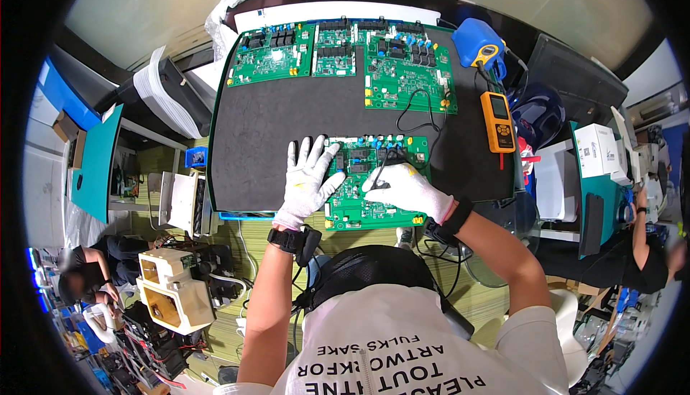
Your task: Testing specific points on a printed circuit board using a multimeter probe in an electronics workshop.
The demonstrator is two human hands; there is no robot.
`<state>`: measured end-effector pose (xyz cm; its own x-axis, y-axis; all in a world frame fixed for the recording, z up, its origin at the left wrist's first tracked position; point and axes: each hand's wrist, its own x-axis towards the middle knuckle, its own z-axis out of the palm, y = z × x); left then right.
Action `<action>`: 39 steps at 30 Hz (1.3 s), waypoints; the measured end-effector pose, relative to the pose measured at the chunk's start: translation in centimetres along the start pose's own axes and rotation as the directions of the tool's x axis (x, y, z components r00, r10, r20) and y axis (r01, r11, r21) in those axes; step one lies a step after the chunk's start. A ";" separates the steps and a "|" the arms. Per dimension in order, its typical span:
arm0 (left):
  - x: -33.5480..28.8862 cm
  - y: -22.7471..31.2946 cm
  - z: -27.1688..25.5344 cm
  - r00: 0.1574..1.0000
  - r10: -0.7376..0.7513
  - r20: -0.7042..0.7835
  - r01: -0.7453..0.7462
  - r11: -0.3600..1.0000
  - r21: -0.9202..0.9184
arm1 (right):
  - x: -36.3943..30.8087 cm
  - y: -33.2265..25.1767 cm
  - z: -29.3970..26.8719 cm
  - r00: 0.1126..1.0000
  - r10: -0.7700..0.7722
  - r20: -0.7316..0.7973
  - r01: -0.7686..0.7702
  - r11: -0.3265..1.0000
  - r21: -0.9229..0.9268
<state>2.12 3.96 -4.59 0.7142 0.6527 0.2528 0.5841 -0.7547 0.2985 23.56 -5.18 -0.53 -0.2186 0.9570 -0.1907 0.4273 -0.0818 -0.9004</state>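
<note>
A green circuit board (366, 212) lies at the near edge of the dark mat, crowded with black, blue and yellow parts. My left hand (307, 179), in a white glove, rests on its left edge with fingers spread. My right hand (406, 186), also gloved, is closed over the board's right half. A thin black probe (382, 162) pokes from its fingers toward the black parts. A black cable (433, 125) loops over the mat to this hand. An orange handheld meter (497, 122) lies at the right.
More green boards (269, 64) stand along the mat's far edge, with another board (410, 79) right of centre. A blue device (478, 41) sits at the far right corner. The dark mat (248, 136) covers the table. Other people work at both sides.
</note>
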 end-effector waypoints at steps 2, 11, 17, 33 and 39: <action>0.0 0.0 0.0 1.000 -0.001 0.002 0.001 1.000 -0.001 | -0.1 -0.2 0.0 0.998 0.054 0.012 -0.054 0.998 0.023; 0.0 -0.1 0.1 1.000 0.003 -0.008 -0.003 1.000 0.009 | -0.1 -0.2 0.0 0.999 0.052 0.017 -0.052 0.999 0.001; -0.1 -0.2 0.3 1.000 0.002 -0.027 -0.002 1.000 0.008 | -0.4 -1.5 -0.2 0.989 0.136 0.055 -0.137 0.990 0.031; -0.1 -1.1 -0.2 0.991 0.013 0.136 0.000 0.995 -0.101 | -0.3 -0.4 0.0 0.998 0.048 0.036 -0.049 0.999 0.012; -0.1 -1.4 -0.2 0.982 0.025 0.188 0.000 0.991 -0.132 | -0.4 -0.7 0.1 0.993 0.103 0.057 -0.105 0.994 0.040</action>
<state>1.14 4.99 -4.80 0.7883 0.6097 0.0824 0.5283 -0.7395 0.4172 23.28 -5.48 0.16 -0.2236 0.9260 -0.3042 0.4124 -0.1929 -0.8904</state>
